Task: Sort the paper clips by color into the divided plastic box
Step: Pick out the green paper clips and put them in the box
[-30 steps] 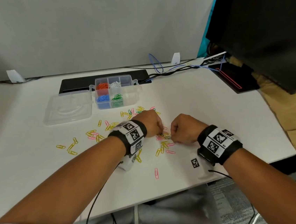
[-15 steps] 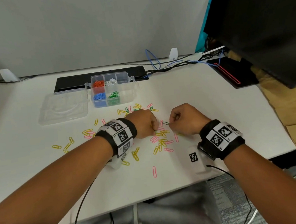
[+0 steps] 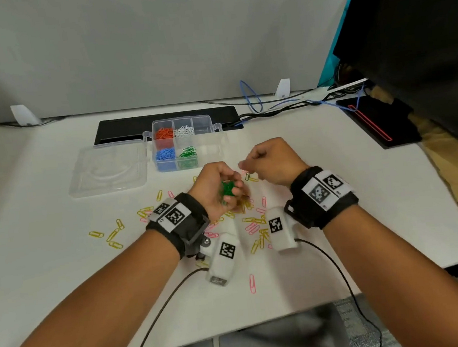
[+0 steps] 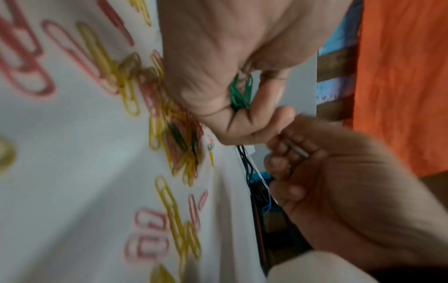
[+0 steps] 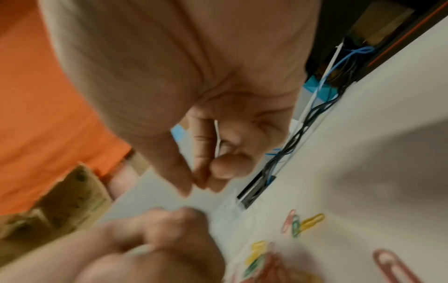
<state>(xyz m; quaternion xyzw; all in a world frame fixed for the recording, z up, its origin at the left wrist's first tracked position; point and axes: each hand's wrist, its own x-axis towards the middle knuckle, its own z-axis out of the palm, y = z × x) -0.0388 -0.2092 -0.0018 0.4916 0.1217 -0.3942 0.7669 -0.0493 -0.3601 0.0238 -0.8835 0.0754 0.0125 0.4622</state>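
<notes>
My left hand (image 3: 218, 191) is turned palm inward above the pile, fingers curled round a bunch of green paper clips (image 3: 227, 189) (image 4: 240, 93). My right hand (image 3: 271, 160) hovers just right of it, fingers curled and thumb pinched to forefinger. A thin white piece (image 5: 216, 137), perhaps a paper clip, shows between its fingers. The divided plastic box (image 3: 188, 118) stands behind the hands with orange, white, blue and green clips in separate compartments; its right compartments look empty. Yellow clips (image 3: 113, 236) and pink clips (image 3: 252, 284) lie scattered on the white table, with one green clip (image 3: 247, 176) near the right hand.
The clear lid (image 3: 108, 169) lies left of the box. A black strip (image 3: 166, 122) and cables (image 3: 285, 105) run along the back under the grey partition (image 3: 151, 40). A black monitor (image 3: 420, 40) and a dark pad (image 3: 375, 126) fill the right side.
Both hands have lifted off the clip pile and moved toward the box. The left hand has turned so its green clips show. The right hand has drawn apart from it.
</notes>
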